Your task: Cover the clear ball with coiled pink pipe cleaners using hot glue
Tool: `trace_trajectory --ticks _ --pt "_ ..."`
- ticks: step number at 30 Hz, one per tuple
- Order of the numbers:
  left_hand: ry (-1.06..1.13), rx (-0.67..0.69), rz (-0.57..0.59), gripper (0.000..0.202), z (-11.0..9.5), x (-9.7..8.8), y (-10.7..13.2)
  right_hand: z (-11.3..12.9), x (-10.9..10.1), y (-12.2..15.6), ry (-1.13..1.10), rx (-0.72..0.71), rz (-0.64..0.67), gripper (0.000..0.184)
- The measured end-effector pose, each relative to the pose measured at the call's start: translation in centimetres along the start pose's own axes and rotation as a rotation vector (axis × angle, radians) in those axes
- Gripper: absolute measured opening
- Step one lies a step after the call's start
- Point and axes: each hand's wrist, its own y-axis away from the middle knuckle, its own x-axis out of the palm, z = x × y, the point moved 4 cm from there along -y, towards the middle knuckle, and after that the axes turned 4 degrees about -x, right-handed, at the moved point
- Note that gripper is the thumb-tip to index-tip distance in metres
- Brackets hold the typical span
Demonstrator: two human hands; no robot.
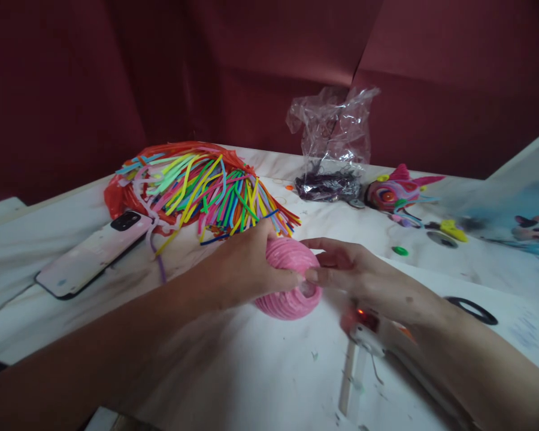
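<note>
A round pink ball (282, 305), its surface ridged with wound strands, is held between both hands above the white tabletop. My left hand (256, 263) wraps around its left and top side, the thumb pressed across the front. From the right, my right hand (350, 266) grips the ball's edge, with its thumb beside a small pale opening. Some of its fingers are hidden behind the ball. Just below the right hand sits a blurred tool with a glowing red light (362, 320), possibly a glue gun, partly covered by the forearm.
Behind the hands lies a red plastic bag of colourful pipe cleaners (215, 191). A phone (94, 254) rests at left. Farther back are a clear bag (335, 149) with dark contents and a colourful craft figure (395, 194). A black ring (471, 310) lies at right.
</note>
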Motion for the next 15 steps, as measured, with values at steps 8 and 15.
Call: trace_trajectory --ticks 8,15 --pt "0.157 0.052 0.087 0.040 0.8 0.1 -0.2 0.2 -1.2 0.0 0.042 -0.158 -0.183 0.071" --pt "0.333 -0.052 -0.023 0.045 3.5 0.6 -0.2 4.6 -1.7 6.0 0.464 -0.790 -0.896 0.011"
